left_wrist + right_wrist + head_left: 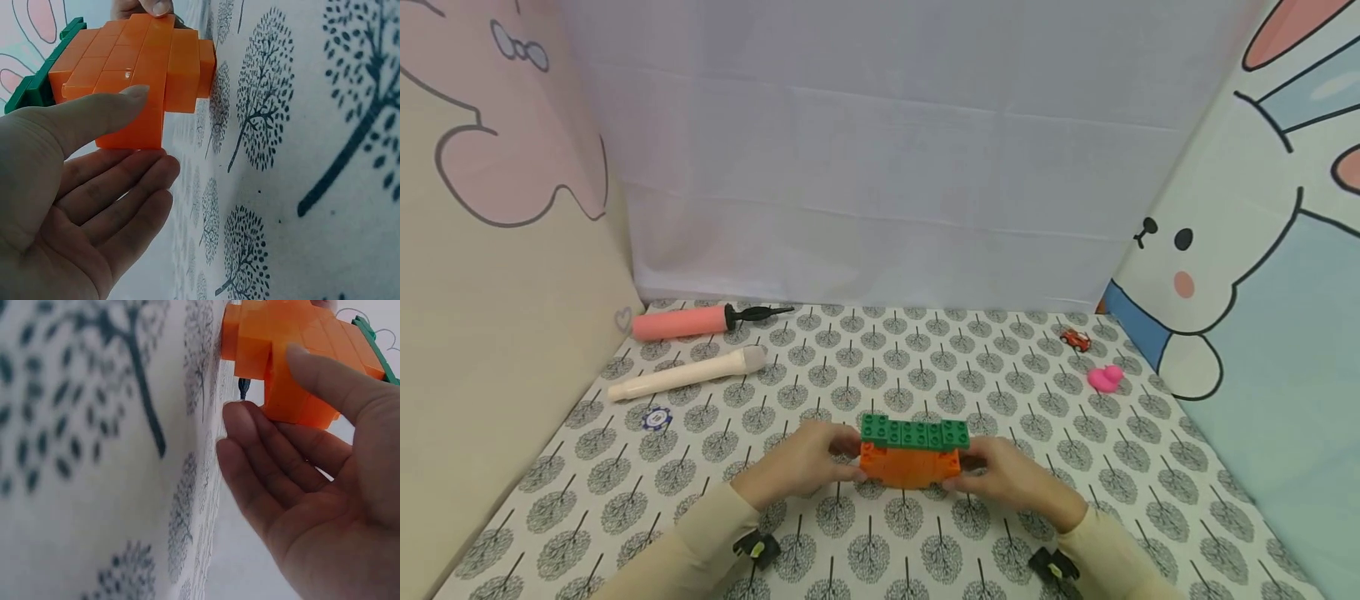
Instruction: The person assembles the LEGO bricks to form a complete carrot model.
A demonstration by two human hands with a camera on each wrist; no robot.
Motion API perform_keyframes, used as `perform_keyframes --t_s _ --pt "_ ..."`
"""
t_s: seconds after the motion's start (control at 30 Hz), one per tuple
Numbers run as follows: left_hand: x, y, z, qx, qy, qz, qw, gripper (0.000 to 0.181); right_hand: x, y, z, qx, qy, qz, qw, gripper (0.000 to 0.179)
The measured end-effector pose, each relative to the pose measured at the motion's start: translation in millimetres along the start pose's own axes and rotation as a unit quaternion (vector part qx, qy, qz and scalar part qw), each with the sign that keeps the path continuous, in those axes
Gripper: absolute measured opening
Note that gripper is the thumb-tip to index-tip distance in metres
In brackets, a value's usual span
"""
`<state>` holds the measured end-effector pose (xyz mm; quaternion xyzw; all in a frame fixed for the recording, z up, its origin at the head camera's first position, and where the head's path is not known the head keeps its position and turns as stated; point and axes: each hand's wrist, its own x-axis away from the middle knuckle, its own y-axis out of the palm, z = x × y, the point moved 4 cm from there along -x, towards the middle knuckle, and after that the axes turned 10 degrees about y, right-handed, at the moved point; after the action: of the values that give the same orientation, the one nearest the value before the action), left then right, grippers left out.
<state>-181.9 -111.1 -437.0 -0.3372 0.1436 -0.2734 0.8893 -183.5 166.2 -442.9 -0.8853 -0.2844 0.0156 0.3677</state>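
Observation:
An orange toy-brick block with green bricks on top, a brick-built carrot or pumpkin shape (910, 468), stands upright on the patterned cloth between both hands. My left hand (812, 460) holds its left side, thumb on the near face and fingers behind. On the opposite side my right hand (1000, 473) grips it the same way. In the left wrist view the thumb lies on the stepped orange bricks (119, 59), with the fingers against the side. The right wrist view shows the other thumb pressed on the orange bricks (290, 394), fingertips at the side.
At the back left lies a pink balloon pump (681, 323) with a black nozzle. In front of it are a white toy microphone (688, 374) and a blue-and-white poker chip (657, 418). A small red car (1075, 339) and a pink rubber duck (1105, 378) sit at the right.

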Motion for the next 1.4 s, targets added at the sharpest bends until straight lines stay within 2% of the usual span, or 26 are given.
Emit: perform_keyframes --t_s 0.23,0.33,0.47,0.57,0.8,1.03,1.23,1.4 --pt "-3.9 -3.2 -5.2 0.072 -0.001 -0.002 0.9974 0.04 0.7 -8.5 3.6 -0.04 0.025 0.013 0.9988 0.04" --pt "-4.4 -4.3 -7.8 0.09 -0.016 -0.001 0.9958 0.045 0.7 -11.2 5.9 -0.061 0.046 0.009 0.9971 0.036" --pt "-4.5 -2.3 -10.9 0.14 -0.043 -0.005 0.9892 0.048 -0.5 -11.7 6.5 -0.121 0.087 -0.014 0.9888 0.037" --pt "-5.0 1.0 -12.3 0.175 -0.053 -0.014 0.983 0.043 -1.6 -10.1 5.9 -0.152 0.111 -0.026 0.9819 0.044" --pt "-3.2 7.5 -13.7 0.202 -0.088 -0.026 0.9751 0.041 -4.0 -0.8 11.1 -0.191 0.153 -0.066 0.9674 0.044" --pt "-3.9 14.1 -13.5 0.187 -0.099 -0.023 0.9772 0.031 -5.3 0.2 10.5 -0.207 0.166 -0.071 0.9615 0.044" --pt "-2.0 13.8 -9.2 0.161 -0.119 -0.018 0.9796 0.027 -5.4 0.8 9.1 -0.209 0.18 -0.069 0.9586 0.04" --pt "-6.3 11.7 -1.7 0.066 -0.103 -0.025 0.9921 0.024 -7.2 0.1 5.8 -0.183 0.186 -0.051 0.964 0.033"
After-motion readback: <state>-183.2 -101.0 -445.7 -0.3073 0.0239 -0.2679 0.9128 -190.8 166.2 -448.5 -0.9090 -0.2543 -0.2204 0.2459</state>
